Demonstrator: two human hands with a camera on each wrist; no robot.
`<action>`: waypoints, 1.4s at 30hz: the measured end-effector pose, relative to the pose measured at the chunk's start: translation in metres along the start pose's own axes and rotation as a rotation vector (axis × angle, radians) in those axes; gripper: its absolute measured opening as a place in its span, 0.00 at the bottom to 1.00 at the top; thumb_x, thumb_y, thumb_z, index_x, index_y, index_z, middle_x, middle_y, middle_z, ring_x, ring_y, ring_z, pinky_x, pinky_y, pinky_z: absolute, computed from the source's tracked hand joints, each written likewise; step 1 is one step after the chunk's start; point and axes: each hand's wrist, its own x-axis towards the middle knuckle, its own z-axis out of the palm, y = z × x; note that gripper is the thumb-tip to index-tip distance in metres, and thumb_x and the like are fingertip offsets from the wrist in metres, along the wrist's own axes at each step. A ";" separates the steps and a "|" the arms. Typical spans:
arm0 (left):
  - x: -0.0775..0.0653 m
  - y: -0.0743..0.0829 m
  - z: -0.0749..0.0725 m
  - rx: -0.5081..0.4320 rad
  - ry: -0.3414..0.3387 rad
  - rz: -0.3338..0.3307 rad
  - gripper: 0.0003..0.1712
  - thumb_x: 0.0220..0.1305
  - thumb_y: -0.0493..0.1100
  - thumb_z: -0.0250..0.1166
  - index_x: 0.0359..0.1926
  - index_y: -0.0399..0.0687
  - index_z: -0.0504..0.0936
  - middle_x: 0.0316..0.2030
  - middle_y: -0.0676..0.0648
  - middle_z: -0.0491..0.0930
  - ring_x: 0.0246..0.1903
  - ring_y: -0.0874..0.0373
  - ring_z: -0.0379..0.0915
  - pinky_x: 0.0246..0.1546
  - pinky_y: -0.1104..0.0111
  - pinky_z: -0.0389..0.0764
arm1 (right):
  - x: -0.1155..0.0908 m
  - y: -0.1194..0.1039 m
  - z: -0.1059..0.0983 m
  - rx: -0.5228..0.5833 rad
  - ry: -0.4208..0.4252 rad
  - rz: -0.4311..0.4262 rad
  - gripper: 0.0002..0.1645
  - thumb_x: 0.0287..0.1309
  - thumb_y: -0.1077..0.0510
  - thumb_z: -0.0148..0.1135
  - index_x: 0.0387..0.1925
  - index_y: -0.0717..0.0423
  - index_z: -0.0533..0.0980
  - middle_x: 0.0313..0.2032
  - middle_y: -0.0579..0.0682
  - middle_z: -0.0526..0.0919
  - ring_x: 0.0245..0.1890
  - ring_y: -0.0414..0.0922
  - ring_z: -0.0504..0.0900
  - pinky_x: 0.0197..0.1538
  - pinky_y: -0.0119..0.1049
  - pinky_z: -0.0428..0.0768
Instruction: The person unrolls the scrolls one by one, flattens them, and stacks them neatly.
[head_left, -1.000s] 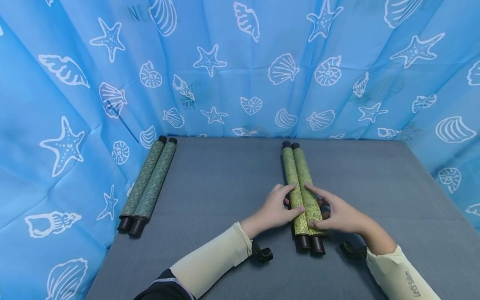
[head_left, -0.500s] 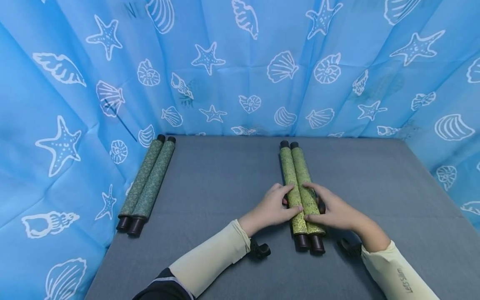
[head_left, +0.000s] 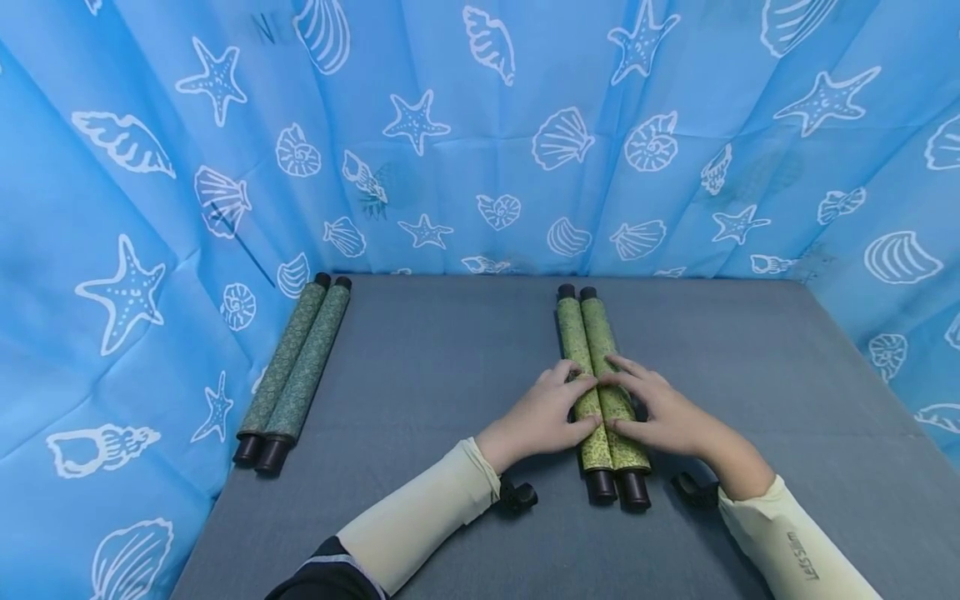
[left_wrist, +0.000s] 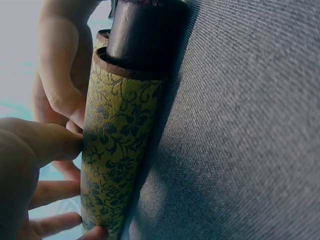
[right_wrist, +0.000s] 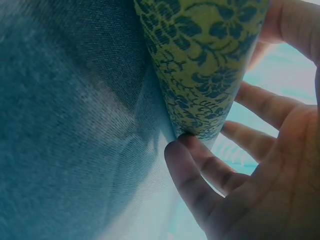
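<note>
Two yellow-green patterned scroll rolls with dark rod ends, the left roll (head_left: 597, 446) and the right roll (head_left: 628, 450), lie side by side on the grey table (head_left: 450, 367). My left hand (head_left: 542, 414) holds the left roll along its near half, thumb and fingers on its upper edge. On the other side my right hand (head_left: 667, 417) grips the right roll, thumb on top and fingertips along its outer side. In the right wrist view the lower fingers (right_wrist: 197, 172) reach round the roll's edge. Whether the rolls are joined is hidden.
Two green scroll rolls (head_left: 303, 375) with dark ends lie slanted side by side along the table's left edge. A blue curtain (head_left: 450, 167) printed with shells and starfish hangs behind and beside the table. Black wrist mounts (head_left: 517, 496) hang at both wrists.
The yellow rolls have shifted slightly left and draw closer together at the near end. My hands have come closer, with the fingertips nearly meeting over the rolls.
</note>
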 end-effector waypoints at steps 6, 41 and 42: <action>0.000 0.002 -0.001 0.077 -0.046 0.031 0.31 0.81 0.57 0.55 0.78 0.55 0.72 0.83 0.45 0.57 0.75 0.44 0.65 0.71 0.53 0.76 | -0.001 0.002 -0.002 -0.051 -0.033 0.013 0.37 0.66 0.53 0.69 0.74 0.56 0.72 0.81 0.64 0.59 0.74 0.75 0.62 0.65 0.80 0.67; -0.008 -0.005 -0.010 0.073 -0.023 -0.013 0.32 0.71 0.58 0.63 0.73 0.57 0.78 0.81 0.45 0.63 0.76 0.41 0.61 0.74 0.43 0.70 | -0.010 0.001 -0.015 -0.064 -0.060 0.087 0.34 0.67 0.54 0.68 0.72 0.56 0.76 0.82 0.64 0.57 0.75 0.73 0.58 0.65 0.81 0.65; -0.008 -0.006 -0.010 0.078 -0.024 -0.013 0.32 0.71 0.58 0.62 0.73 0.57 0.79 0.81 0.46 0.63 0.76 0.41 0.61 0.74 0.43 0.69 | -0.010 0.001 -0.015 -0.062 -0.063 0.086 0.33 0.67 0.54 0.68 0.72 0.56 0.76 0.82 0.64 0.57 0.75 0.73 0.58 0.65 0.81 0.65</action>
